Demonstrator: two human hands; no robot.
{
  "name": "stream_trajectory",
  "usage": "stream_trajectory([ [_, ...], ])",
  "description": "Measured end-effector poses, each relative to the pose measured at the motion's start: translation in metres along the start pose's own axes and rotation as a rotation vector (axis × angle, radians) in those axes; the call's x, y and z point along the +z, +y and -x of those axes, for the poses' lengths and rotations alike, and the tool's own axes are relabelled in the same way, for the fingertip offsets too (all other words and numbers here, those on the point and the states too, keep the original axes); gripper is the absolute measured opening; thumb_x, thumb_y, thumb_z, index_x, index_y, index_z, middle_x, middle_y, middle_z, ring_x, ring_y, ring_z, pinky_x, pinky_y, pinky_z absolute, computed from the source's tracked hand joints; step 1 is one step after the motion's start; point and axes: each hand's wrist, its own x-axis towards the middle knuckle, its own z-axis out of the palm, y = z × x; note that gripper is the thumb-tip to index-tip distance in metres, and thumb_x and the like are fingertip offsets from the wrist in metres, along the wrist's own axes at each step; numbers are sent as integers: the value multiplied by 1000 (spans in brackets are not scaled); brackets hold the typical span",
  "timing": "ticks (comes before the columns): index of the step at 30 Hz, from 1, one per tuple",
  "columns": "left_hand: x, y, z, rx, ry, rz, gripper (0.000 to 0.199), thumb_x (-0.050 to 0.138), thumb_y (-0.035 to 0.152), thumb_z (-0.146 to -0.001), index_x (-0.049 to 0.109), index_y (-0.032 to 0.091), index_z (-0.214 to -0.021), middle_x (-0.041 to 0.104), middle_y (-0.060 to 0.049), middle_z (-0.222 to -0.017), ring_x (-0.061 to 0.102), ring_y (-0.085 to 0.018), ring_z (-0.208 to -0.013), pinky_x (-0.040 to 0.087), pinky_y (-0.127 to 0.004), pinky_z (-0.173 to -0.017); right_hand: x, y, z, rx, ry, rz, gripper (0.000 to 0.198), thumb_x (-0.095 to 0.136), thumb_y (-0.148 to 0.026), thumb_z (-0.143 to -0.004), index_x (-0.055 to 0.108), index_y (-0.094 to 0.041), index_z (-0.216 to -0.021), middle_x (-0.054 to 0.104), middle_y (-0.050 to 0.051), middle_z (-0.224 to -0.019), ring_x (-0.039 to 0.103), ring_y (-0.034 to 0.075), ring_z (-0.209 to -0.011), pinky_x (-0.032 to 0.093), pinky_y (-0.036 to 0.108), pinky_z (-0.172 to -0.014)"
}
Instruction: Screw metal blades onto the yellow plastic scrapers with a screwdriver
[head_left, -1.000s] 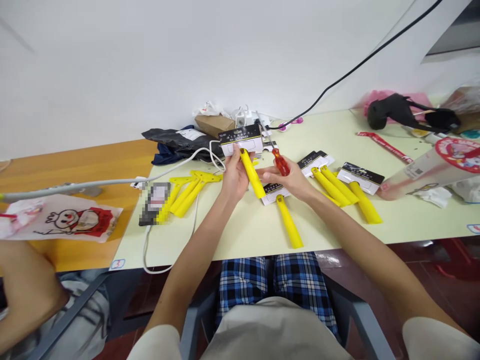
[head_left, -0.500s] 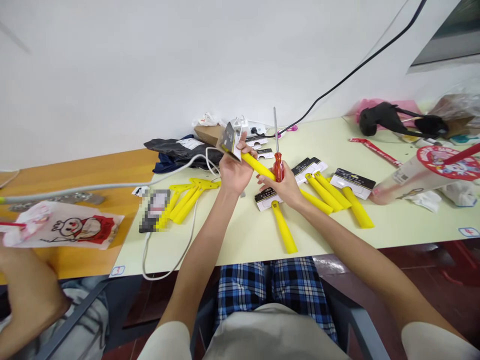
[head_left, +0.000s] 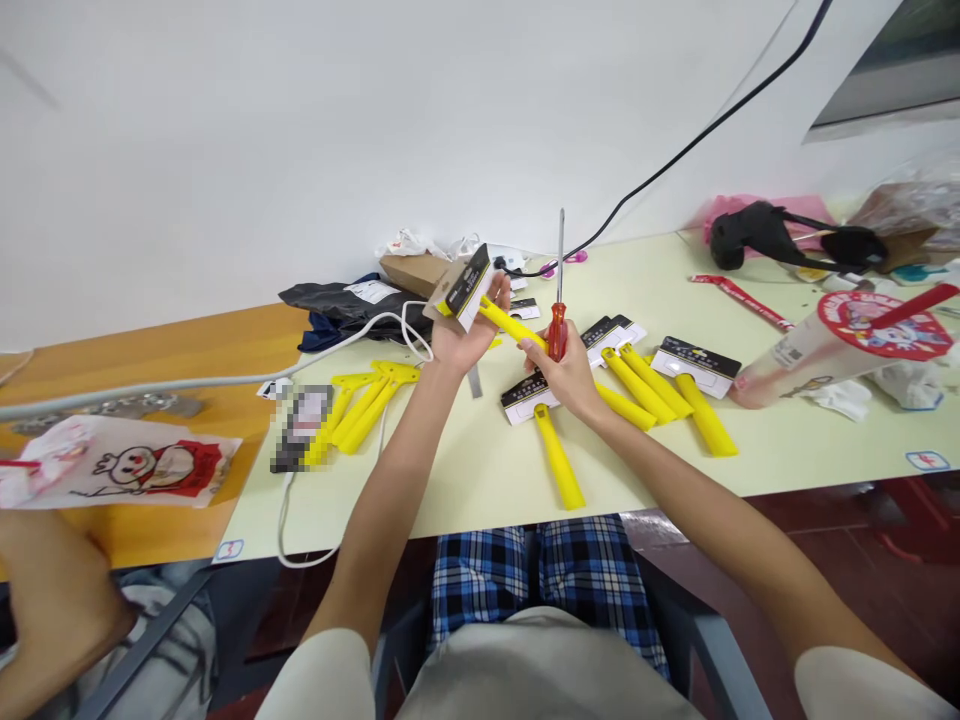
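Note:
A yellow scraper [head_left: 516, 325] with a black-and-white card [head_left: 466, 290] over its head is held between my two hands. My left hand [head_left: 463, 348], palm up, supports the carded end, its fingers partly hidden behind the card. My right hand [head_left: 568, 375] is closed round the scraper's handle and also grips a screwdriver [head_left: 558, 325] with a red handle, its shaft pointing up. Below my right hand lies another carded yellow scraper [head_left: 556, 455]. A small grey metal strip [head_left: 475, 382] rests on the table near my left wrist.
Several carded scrapers [head_left: 705, 415] lie to the right, yellow scraper handles [head_left: 375, 405] to the left. A drink cup [head_left: 847, 345] stands at right. A white cable [head_left: 187, 382] crosses the left side; a black bag [head_left: 352, 308] lies behind. Another person's arm [head_left: 56, 590] is at far left.
The scraper's carded head has turned so that more of the card faces me. My left fingers have loosened from the card's edge. The screwdriver stays upright in my right hand.

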Motion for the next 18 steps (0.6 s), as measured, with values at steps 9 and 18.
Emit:
stream_trajectory([
  [9, -18, 14, 52, -15, 79, -122, 43, 72, 56, -97, 75, 21, -121, 77, -15, -134, 67, -32, -139, 58, -51, -115, -10, -14, 30, -85, -105, 468, 39, 60, -60, -103, 44, -26, -109, 66, 3, -90, 65, 25, -74, 50, 40, -72],
  [18, -60, -45, 110, -100, 273, -120, 25, 89, 18, -86, 78, 15, -108, 81, -10, -122, 80, -20, -100, 64, -40, -105, -15, -33, 166, -56, -48, 725, 66, 71, -65, -98, 53, -25, -147, 64, 20, -148, 62, 47, -138, 52, 67, -112],
])
